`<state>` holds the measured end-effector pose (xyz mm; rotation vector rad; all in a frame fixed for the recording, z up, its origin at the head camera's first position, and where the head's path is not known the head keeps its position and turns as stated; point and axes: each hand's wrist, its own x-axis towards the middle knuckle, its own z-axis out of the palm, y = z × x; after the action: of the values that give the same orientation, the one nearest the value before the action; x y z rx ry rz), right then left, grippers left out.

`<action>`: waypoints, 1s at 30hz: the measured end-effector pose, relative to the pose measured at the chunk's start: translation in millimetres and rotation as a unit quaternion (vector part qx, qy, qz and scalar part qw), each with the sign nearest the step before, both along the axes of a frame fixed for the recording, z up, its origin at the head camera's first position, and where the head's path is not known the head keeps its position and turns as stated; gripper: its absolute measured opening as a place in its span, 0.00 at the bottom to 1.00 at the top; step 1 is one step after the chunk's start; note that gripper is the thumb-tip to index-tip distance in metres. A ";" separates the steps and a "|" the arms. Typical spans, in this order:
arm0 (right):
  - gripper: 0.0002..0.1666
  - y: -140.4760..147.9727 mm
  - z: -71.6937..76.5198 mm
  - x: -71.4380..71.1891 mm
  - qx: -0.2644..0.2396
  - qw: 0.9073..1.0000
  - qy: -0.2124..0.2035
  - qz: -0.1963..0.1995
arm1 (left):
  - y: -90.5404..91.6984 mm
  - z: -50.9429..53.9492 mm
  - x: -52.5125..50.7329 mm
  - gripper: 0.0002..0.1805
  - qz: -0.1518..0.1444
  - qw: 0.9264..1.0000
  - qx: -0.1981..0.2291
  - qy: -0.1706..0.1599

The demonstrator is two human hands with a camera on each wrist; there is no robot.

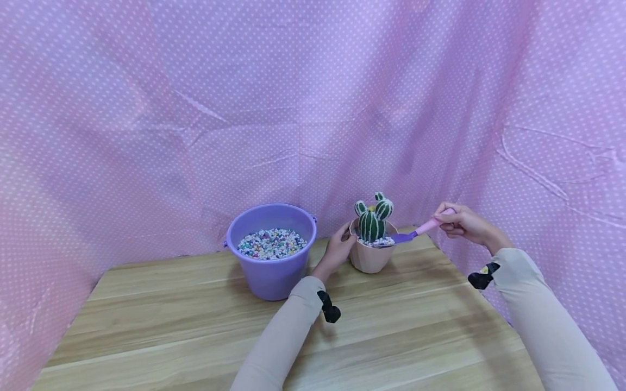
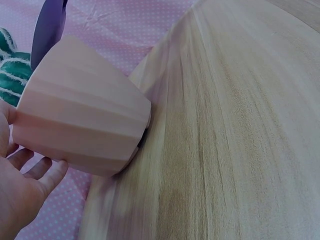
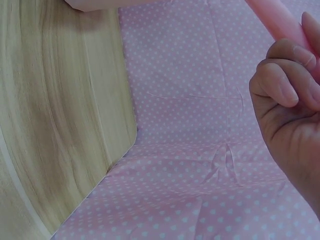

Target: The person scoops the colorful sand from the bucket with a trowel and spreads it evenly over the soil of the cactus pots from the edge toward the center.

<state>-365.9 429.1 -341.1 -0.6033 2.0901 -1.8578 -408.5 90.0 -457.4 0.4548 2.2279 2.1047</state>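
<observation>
A green knitted-looking cactus (image 1: 371, 225) with white stripes stands in a pale pink pot (image 1: 370, 258) (image 2: 85, 110). My left hand (image 1: 338, 251) (image 2: 25, 190) holds the pot at its left rim, thumb at the edge and fingers against the outer wall. My right hand (image 1: 464, 224) (image 3: 295, 95) grips the pink handle (image 1: 430, 224) (image 3: 280, 17) of a small trowel. Its purple blade (image 1: 403, 238) (image 2: 48, 32) reaches over the pot's right rim, its tip at the white beads (image 1: 381, 242) beside the cactus.
A purple bucket (image 1: 274, 277) holding many small coloured beads (image 1: 271, 244) stands left of the pot on the wooden table (image 1: 195, 326). Pink dotted cloth (image 1: 244, 108) hangs behind and at both sides, close to the table's back and right edges.
</observation>
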 end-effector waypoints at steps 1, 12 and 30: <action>0.15 0.0 0.0 0.1 0.003 1.000 0.000 0.001 | 0.0 0.4 0.1 0.31 -0.001 1.000 0.001 -0.001; 0.15 -1.7 1.7 0.7 0.016 1.000 -0.001 0.007 | 0.3 0.2 -0.9 0.30 -0.003 1.000 0.006 0.011; 0.15 0.3 1.2 3.5 0.021 1.000 0.001 -0.002 | 3.3 0.1 8.3 0.31 0.034 0.999 0.009 0.028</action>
<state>-362.4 429.4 -339.9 -0.5919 2.1282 -1.8118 -400.1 93.2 -457.3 0.4512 2.2893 2.1731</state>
